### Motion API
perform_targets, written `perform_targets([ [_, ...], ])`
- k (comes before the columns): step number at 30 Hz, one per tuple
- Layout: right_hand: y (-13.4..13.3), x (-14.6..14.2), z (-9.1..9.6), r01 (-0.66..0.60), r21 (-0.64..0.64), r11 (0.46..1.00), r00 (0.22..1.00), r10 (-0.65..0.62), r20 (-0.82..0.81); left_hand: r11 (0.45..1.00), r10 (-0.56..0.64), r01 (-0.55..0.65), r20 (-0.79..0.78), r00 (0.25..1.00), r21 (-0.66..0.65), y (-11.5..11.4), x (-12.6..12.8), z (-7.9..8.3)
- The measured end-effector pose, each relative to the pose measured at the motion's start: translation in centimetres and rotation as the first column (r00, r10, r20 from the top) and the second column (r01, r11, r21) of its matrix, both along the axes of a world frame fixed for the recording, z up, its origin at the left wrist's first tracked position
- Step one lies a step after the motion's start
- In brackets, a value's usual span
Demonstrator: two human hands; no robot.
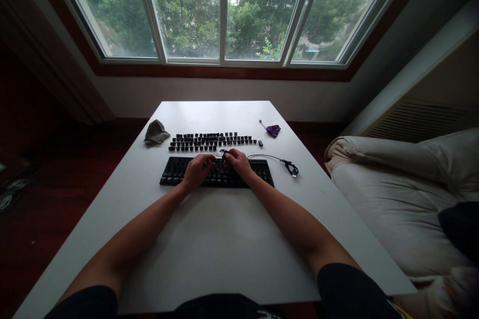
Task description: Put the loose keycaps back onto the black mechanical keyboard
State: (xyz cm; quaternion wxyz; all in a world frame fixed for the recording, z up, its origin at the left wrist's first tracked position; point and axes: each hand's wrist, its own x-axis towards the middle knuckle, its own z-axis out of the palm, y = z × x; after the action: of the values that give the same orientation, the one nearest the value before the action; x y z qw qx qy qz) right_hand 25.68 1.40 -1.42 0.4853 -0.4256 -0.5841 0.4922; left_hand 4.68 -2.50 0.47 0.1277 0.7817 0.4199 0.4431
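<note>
A black keyboard [174,171] lies across the white table, partly hidden under both my hands. My left hand [198,169] rests over its middle, fingers curved, with a gap between thumb and forefinger and nothing seen in it. Close by on the right, my right hand [238,163] is closed in a pinch on a small black keycap [225,154] just above the keyboard's back edge. A thin wire tool with a pale ring [220,152] shows behind the fingertips; it may be a keycap puller. Loose black keycaps [187,142] stand in rows behind the keyboard.
A grey cloth [156,132] sits at the table's left edge. Toward the back right are a purple cloth [273,130] and a thin brush-like stick [262,123]. The coiled USB cable [291,167] lies right of the keyboard. A pale sofa [389,194] stands beside the table.
</note>
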Motion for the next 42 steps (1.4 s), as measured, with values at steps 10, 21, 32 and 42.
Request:
perform_targets([
  [10,0.0,-0.1,0.1,0.003,-0.013,1.000,1.000,-0.003,0.001,0.999,-0.025,0.030,0.232,0.972,-0.017,-1.5,0.7,3.3],
  [21,-0.1,0.0,0.1,-0.007,-0.011,1.000,1.000,0.007,-0.005,0.811,-0.092,0.489,0.756,0.648,-0.321,-0.3,1.5,1.7],
  [32,0.0,0.0,0.0,-0.003,-0.008,1.000,1.000,0.003,0.004,0.625,-0.093,0.735,0.910,0.404,-0.263,-0.7,1.7,2.1],
  [42,-0.1,0.0,0.2,0.001,-0.023,1.000,1.000,0.000,0.013,0.589,-0.038,0.740,0.903,0.427,-0.325,-1.3,1.9,2.9],
])
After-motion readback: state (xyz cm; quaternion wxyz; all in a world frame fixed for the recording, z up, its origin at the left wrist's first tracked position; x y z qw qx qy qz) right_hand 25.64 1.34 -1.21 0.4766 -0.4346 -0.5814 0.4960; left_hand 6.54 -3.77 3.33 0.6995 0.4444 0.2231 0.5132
